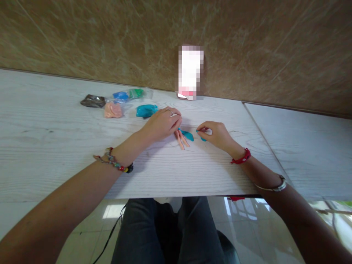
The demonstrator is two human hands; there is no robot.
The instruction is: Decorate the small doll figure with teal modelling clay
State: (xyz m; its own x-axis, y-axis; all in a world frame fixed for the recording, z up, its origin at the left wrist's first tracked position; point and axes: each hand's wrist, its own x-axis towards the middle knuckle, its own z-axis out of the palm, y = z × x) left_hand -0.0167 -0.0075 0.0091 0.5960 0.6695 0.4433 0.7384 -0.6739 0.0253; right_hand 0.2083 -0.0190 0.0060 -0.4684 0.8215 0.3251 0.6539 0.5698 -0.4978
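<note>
My left hand (pixel 162 124) rests on the white wooden table (pixel 68 146), fingers curled and pressed together over a small figure of peach and teal clay (pixel 184 137). Two thin peach strips stick out below the fingertips, with a teal piece beside them. My right hand (pixel 214 134) lies just to the right, fingers pinched on a small teal bit of clay (pixel 203 139).
Behind my left hand lie clay packets: a teal lump (pixel 146 110), a peach one (pixel 113 110), a dark brown one (pixel 92 101), and a wrapped blue and green pair (pixel 129 94). A blurred object (pixel 190 73) leans against the brown wall. A second tabletop (pixel 302 146) adjoins on the right.
</note>
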